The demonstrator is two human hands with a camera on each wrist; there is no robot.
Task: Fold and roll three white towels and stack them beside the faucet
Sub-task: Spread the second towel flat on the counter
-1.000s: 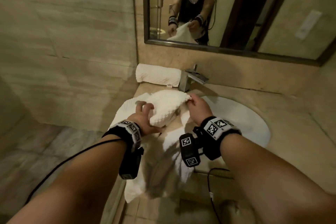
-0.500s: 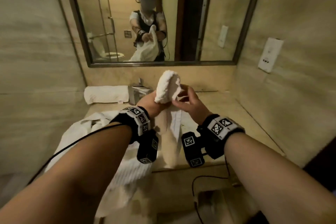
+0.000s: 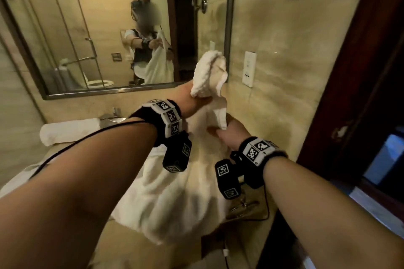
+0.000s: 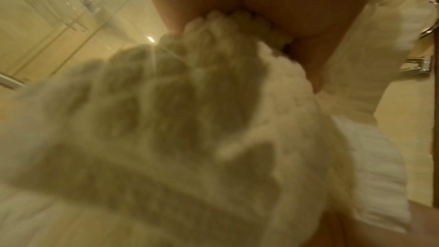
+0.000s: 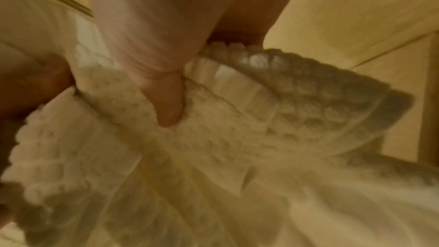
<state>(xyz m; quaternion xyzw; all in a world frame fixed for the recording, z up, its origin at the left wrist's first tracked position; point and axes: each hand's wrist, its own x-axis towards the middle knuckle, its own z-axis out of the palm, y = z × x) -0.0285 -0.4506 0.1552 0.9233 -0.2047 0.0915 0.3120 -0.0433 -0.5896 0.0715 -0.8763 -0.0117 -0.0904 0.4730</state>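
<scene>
A white towel (image 3: 175,192) hangs in the air over the counter, bunched at its top. My left hand (image 3: 194,100) grips the bunched top edge high up; the left wrist view shows the cloth (image 4: 190,119) pressed into the palm. Lower and to the right, my right hand (image 3: 227,135) pinches a hanging edge of the same towel, thumb (image 5: 168,108) pressed into the cloth (image 5: 213,147). A rolled white towel (image 3: 70,131) lies on the counter just left of the chrome faucet (image 3: 111,117).
A mirror (image 3: 98,28) spans the back wall above the counter (image 3: 122,242). A wall socket (image 3: 249,69) sits on the tiled right wall, and a dark wooden door frame (image 3: 349,116) stands at the right. Cables trail from both wrist cameras.
Both hands have lifted the towel off the sink edge and raised it high; the left hand went up and right. The right hand dropped to a lower edge. The view swung right.
</scene>
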